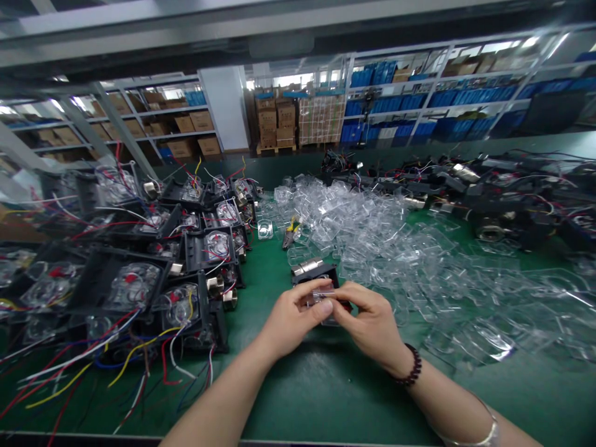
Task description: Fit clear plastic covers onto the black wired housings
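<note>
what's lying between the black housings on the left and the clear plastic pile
The head view shows pliers and a small clear piece on the green table between the black housings and the pile.

The left hand (293,318) and right hand (372,320) pinch a clear part (321,296) between their fingertips. Just beyond and partly under the grip sits a dark unit (329,271) with a metal fitting (306,267); farther on lie pliers (290,234). A heap of clear covers (358,214) spreads from beyond the grip to its right. Left of the grip, well apart, stand stacked wired units (212,247). Beads (413,366) ring the right wrist, behind the grip.
</note>
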`<state>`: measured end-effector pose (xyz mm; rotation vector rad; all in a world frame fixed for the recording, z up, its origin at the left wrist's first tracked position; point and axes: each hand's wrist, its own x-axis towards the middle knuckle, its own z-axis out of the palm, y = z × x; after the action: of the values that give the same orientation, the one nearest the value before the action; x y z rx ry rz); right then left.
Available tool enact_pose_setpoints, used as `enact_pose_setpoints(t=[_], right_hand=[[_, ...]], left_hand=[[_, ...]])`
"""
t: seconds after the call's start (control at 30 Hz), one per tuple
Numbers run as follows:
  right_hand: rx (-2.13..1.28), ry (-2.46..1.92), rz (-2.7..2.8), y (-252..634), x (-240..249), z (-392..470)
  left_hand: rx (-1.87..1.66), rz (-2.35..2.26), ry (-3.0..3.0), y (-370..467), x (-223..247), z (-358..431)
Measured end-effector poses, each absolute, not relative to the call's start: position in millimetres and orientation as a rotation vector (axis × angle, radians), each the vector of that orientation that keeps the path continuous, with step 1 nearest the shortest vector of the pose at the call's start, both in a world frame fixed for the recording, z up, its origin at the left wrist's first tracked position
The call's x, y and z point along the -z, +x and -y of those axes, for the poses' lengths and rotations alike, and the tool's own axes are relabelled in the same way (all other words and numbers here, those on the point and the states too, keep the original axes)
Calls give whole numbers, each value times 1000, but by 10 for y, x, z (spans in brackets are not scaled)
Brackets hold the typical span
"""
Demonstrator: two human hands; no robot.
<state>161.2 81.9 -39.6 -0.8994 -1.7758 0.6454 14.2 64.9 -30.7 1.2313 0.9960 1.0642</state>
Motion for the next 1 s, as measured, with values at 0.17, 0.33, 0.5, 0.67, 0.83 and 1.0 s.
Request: enact_pose_setpoints(t=[0.17, 0.33, 0.5, 0.67, 0.83, 1.0], right_hand=[[-579, -875, 1794, 1615, 398, -826], [-533, -828, 1820, 1619, 385, -837], [-523, -798, 1825, 1625, 377, -844], [-459, -776, 1825, 1633, 420, -837], [-366, -713, 1802, 1644, 472, -830], [-314, -698, 1737, 1647, 498, -808]], left_hand=[[-1055, -1011, 1279, 146, 292, -648], [-1046, -1030, 1324, 145, 286, -640], [-1042, -1029, 1341, 146, 295, -637], [-1040, -1011, 1329, 158, 303, -642], [-1032, -1013, 1323, 165, 306, -640], [-1031, -1027, 1342, 168, 304, -626]])
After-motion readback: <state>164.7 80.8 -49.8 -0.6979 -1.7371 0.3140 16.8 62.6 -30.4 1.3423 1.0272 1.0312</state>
